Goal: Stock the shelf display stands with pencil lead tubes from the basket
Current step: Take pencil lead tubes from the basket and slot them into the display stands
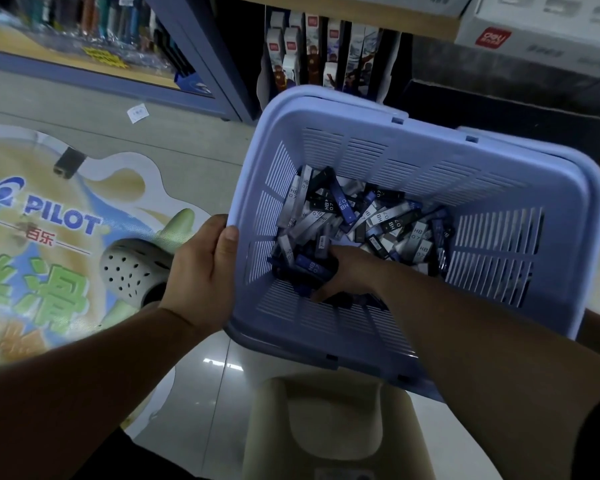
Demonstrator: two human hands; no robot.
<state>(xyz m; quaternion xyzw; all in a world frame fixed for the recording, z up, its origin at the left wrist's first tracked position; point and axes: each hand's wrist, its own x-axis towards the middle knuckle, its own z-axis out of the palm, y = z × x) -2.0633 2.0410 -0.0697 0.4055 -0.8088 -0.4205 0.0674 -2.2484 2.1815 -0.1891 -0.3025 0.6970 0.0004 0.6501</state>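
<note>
A light blue slotted plastic basket (pixel 430 157) fills the middle right, tilted toward me. Its bottom holds a heap of pencil lead tubes (pixel 378 220), black, blue and silver, marked HB 0.7. My left hand (pixel 201 271) grips the basket's left rim, thumb over the edge. My right hand (pixel 343 271) reaches down inside the basket, its fingers curled round several dark tubes at the heap's near left. The fingertips are buried among the tubes.
A shelf unit rises behind the basket, with upright display stands of boxed packs (pixel 312 53) under a wooden shelf board. White boxes (pixel 541 29) sit at the top right. A beige stool (pixel 326 420) stands below the basket. A Pilot floor sticker (pixel 49 237) and my shoe (pixel 132 268) lie left.
</note>
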